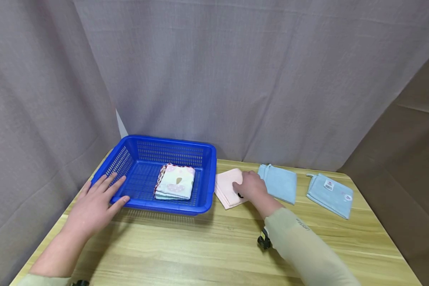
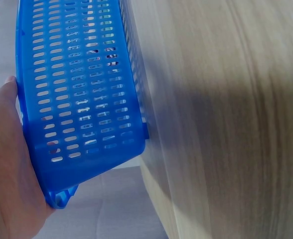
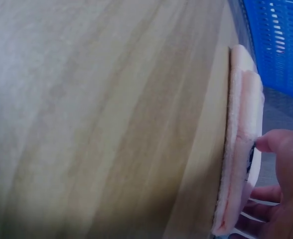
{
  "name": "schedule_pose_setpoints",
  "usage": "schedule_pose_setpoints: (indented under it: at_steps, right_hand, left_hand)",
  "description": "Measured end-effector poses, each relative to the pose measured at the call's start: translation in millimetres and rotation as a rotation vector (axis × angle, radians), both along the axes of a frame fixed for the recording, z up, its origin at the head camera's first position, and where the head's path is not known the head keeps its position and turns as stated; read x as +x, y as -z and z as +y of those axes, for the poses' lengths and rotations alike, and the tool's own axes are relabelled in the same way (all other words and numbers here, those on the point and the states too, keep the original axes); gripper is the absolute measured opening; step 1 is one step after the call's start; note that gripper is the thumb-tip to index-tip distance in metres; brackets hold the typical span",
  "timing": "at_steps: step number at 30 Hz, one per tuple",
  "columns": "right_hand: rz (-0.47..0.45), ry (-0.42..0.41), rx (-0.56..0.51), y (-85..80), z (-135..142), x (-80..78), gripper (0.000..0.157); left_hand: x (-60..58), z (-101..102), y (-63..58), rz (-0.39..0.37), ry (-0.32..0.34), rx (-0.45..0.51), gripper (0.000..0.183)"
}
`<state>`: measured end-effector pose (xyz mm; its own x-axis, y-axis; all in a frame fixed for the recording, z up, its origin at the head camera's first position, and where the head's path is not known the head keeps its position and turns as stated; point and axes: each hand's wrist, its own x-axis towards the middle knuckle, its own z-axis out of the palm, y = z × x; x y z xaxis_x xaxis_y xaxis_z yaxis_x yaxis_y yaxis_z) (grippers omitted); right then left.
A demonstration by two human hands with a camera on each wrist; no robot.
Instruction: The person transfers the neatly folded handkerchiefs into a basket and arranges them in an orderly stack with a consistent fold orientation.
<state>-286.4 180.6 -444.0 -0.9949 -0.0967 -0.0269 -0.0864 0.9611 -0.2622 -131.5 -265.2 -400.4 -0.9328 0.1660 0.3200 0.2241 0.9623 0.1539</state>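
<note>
A blue plastic basket (image 1: pixel 196 209) stands at the left of the table, with a stack of folded cloths (image 1: pixel 176 180) inside. The left hand (image 1: pixel 94 206) rests on its front-left corner, fingers spread and nearly straight over the rim. Right of the basket, a folded pink towel (image 1: pixel 228 188) lies on the table. The right hand (image 1: pixel 252 186) is at its right side. In the right wrist view, the thumb touches the towel's top by a dark mark (image 3: pixel 250 158), and the fingers curl at its far edge, their tips partly hidden.
A folded light-blue towel (image 1: pixel 280 184) lies just right of the right hand. Farther right is another blue towel (image 1: pixel 330 194) with a white label. Grey curtains (image 1: pixel 236 79) hang behind the wooden table (image 1: pixel 186 246), and a brown panel (image 1: pixel 407 171) borders its right side.
</note>
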Motion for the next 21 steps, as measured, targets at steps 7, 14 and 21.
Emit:
schedule_pose_setpoints:
  at_steps: [7, 14, 21]
  right_hand:
    - [-0.033, 0.020, 0.024, 0.6, -3.4, -1.9, 0.062]
    - [-0.058, 0.046, 0.026, -2.6, -5.8, -5.8, 0.062]
    - [-0.054, 0.053, 0.027, -5.8, -5.6, -7.8, 0.060]
  left_hand:
    - [0.1, 0.2, -0.7, 0.010, 0.004, 0.000, 0.063]
    - [-0.4, -0.2, -0.9, 0.006, 0.005, 0.000, 0.064]
    - [-0.3, 0.4, -1.2, 0.009, 0.004, -0.001, 0.064]
